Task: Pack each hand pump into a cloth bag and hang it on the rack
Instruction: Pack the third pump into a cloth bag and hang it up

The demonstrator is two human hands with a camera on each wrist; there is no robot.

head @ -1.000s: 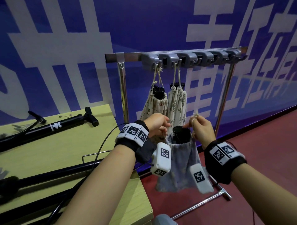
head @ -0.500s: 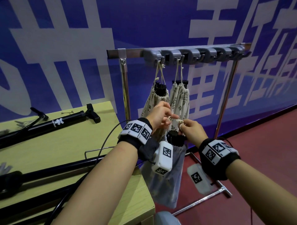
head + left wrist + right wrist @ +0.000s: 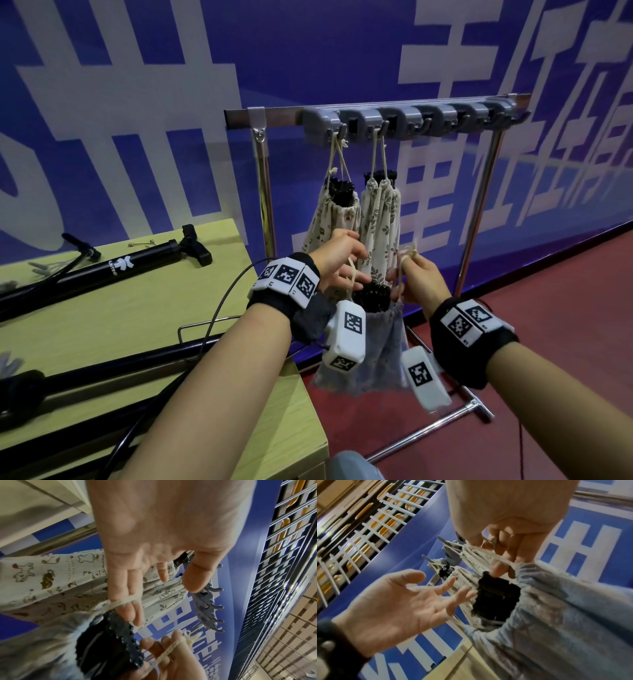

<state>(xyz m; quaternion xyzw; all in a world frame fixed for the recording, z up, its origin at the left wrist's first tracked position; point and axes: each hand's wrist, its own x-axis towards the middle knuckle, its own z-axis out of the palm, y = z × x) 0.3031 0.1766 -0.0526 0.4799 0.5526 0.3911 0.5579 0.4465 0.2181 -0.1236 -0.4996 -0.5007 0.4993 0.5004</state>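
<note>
We hold the grey-blue cloth bag (image 3: 373, 346) by its drawstring, its long axis hanging plumb, the black hand pump (image 3: 371, 297) poking from the gathered mouth. Our right hand (image 3: 416, 282) pinches the knotted cord (image 3: 409, 251); our left hand (image 3: 337, 262) is spread, fingers straight, the other cord draped across them. The nearest free hook (image 3: 426, 123) on the rack (image 3: 281, 114) lies at twelve o'clock from the right hand's pinch, well above; we judge the right hand nearer.
</note>
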